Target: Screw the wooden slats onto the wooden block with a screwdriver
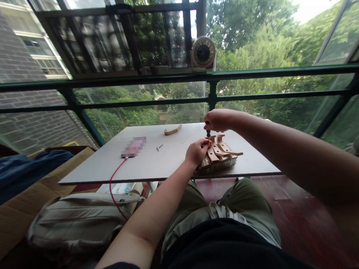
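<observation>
Black shirt cloth (223,249) runs off the lower edge, below olive trousers (253,199) partly hidden by the white tabletop (93,174). Near its front edge, pale curved wooden pieces with dark holes (230,151) lie on a shiny-sided brownish base (220,165), its left end covered by the person's left hand (195,153). Those fingers are pinched narrow; what they grip cannot be told. Just beyond, the right hand's (223,119) fingers wrap an upright dark-handled tool (208,132), its top hidden and its tip unclear. Farther left lie small dark screw-like pieces (157,149), a pixelated pinkish device (134,146) and, behind, a loose curved wooden piece (173,131).
</observation>
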A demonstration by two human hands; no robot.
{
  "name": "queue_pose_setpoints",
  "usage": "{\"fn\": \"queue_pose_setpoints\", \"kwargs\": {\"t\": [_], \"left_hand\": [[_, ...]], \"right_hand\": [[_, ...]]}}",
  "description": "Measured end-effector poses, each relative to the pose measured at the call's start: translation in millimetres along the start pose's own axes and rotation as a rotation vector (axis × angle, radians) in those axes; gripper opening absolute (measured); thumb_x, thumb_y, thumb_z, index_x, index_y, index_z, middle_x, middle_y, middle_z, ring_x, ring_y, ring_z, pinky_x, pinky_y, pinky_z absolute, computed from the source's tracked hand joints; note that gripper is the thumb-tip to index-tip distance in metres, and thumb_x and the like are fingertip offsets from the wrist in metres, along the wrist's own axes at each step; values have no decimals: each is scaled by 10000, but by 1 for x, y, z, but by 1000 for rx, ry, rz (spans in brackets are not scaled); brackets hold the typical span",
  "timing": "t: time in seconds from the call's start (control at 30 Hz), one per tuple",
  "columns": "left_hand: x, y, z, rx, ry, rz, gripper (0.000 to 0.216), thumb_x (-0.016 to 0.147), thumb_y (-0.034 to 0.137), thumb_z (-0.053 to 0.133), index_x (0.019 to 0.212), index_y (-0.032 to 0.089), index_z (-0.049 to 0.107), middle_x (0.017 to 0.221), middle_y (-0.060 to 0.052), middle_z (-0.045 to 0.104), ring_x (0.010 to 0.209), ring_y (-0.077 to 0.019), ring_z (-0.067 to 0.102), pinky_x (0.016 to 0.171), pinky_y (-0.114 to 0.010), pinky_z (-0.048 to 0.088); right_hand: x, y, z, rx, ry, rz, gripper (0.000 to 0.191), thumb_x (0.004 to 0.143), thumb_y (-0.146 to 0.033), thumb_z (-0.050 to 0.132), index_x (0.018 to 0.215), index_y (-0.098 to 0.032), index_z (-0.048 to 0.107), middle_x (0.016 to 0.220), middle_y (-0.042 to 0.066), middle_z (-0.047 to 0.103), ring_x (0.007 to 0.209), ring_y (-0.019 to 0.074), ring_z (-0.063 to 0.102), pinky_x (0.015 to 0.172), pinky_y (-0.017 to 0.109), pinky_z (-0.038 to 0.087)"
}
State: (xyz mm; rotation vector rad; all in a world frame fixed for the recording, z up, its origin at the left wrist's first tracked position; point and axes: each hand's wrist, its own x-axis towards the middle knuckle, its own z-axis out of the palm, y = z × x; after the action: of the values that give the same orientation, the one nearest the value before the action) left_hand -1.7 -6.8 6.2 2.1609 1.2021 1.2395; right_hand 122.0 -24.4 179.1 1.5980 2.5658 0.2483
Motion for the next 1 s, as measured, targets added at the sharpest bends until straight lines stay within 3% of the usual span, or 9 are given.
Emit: {"fn": "queue_pose_setpoints", "kwargs": {"t": [0.2, 0.37, 0.57, 0.83, 1.0], "left_hand": [[-1, 4, -2, -2, -8, -3, 209, 890, 300, 509, 956, 222, 691, 951, -11, 738, 857, -151, 669, 820, -242, 506], [-2, 4, -3, 6, -6, 5, 211, 889, 294, 505, 987, 232, 682, 983, -9, 733, 871, -154, 665, 807, -242, 506], [-4, 2, -5, 25, 10, -5, 239, 869, 359, 536, 1021, 225, 663, 968, -21, 730, 825, -155, 664, 767, -251, 511], [-1, -2, -6, 48, 24, 5, 171, 843, 313, 570, 935, 216, 677, 906, -20, 733, 785, -147, 661, 731, -245, 504], [-2, -4, -7, 60, 26, 4, 184, 850, 315, 562, 949, 216, 682, 930, -27, 734, 800, -151, 664, 732, -242, 502]], "right_hand": [[6, 4, 7, -47, 60, 41, 455, 887, -474, 448, 917, -110, 719, 714, 127, 704, 645, 199, 627, 595, 286, 398], [10, 9, 16, -68, 149, 42, 537, 872, -565, 422, 940, -122, 719, 851, 162, 710, 753, 241, 641, 604, 300, 398], [11, 9, 21, -68, 196, 47, 572, 874, -594, 384, 904, -135, 723, 840, 158, 704, 736, 241, 638, 611, 309, 399], [6, 10, 26, -67, 207, 3, 460, 855, -535, 432, 937, -159, 684, 828, 128, 686, 694, 224, 597, 571, 297, 358], [0, 7, 22, -46, 187, -112, 360, 814, -294, 518, 1161, -207, 566, 867, 52, 680, 629, 143, 521, 536, 252, 307]]}}
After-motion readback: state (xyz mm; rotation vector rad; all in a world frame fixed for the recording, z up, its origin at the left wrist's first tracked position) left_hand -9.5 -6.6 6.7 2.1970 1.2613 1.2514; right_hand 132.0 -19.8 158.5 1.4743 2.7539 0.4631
